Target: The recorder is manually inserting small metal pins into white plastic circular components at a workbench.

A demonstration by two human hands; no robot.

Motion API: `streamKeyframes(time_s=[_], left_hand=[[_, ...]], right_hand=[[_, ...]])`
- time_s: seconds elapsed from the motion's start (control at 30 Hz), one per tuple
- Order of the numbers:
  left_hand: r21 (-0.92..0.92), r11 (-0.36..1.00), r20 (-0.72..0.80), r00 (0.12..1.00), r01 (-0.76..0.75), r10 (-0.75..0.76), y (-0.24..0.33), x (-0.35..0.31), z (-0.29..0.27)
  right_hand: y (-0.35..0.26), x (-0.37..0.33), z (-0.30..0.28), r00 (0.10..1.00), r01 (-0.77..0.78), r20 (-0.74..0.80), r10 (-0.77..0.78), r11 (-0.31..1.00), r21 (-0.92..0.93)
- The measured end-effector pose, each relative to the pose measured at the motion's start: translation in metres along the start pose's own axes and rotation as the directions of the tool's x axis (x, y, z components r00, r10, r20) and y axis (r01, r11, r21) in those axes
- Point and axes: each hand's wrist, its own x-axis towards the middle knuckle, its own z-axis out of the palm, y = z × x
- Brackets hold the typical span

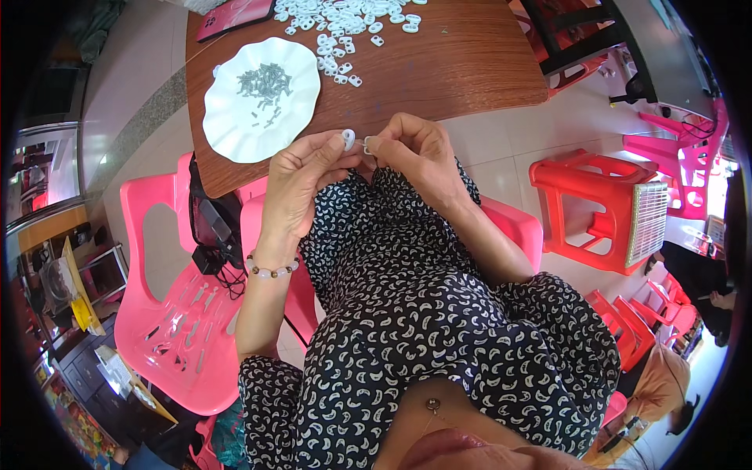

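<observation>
Both hands are up in front of me, close together, just at the near edge of a brown table [462, 63] and above my lap. With my left hand [301, 176] I grip a small white piece [348, 139], an oval with holes through it, between thumb and forefinger; it faces up, toward my eyes. With my right hand [419, 153] I pinch a tiny pale part [366, 146] between thumb and fingers, just to the right of the piece. It is too small for me to tell what it is, or whether the two touch.

Beyond my left hand, a white plate [222, 129] with a wavy rim stands near the table's left corner, holding a loose heap of short grey pins [265, 82]. Past it, at the far side, are a pink phone [235, 17] and a wide pile [333, 16] of more white ovals, some straggling toward me.

I wear a beaded bracelet [270, 272] on my left wrist and a black dress [439, 313] with white crescents. To my left, a pink chair [184, 313] bears a black bag [219, 227]; to my right stands a red stool [583, 176].
</observation>
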Motion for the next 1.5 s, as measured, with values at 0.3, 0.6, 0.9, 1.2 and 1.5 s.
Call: streamKeyframes(time_s=[0.3, 0.6, 0.9, 1.2, 1.5], left_hand=[[0.017, 1.000, -0.005, 1.000, -0.020, 0.020, -0.001, -0.001, 0.001], [0.190, 0.972, -0.015, 0.990, -0.135, 0.141, -0.002, -0.005, 0.011], [0.084, 0.988, 0.054, 0.990, -0.132, 0.128, 0.008, -0.014, 0.008], [-0.084, 0.996, 0.182, 0.983, 0.012, 0.004, 0.009, -0.018, 0.003], [-0.063, 0.997, 0.202, 0.979, 0.054, -0.040, 0.007, -0.021, 0.004]], right_hand=[[0.004, 0.001, 0.002, 0.996, 0.075, -0.039, -0.074, 0.997, 0.005], [0.010, 0.000, 0.005, 0.991, 0.105, -0.076, -0.106, 0.994, -0.008], [0.014, -0.001, 0.007, 0.982, 0.161, 0.075, -0.171, 0.979, 0.129], [0.001, -0.004, 0.001, 0.877, 0.334, 0.327, -0.351, 0.936, 0.110], [0.011, -0.002, 0.000, 0.859, 0.365, 0.307, -0.410, 0.911, 0.193]])
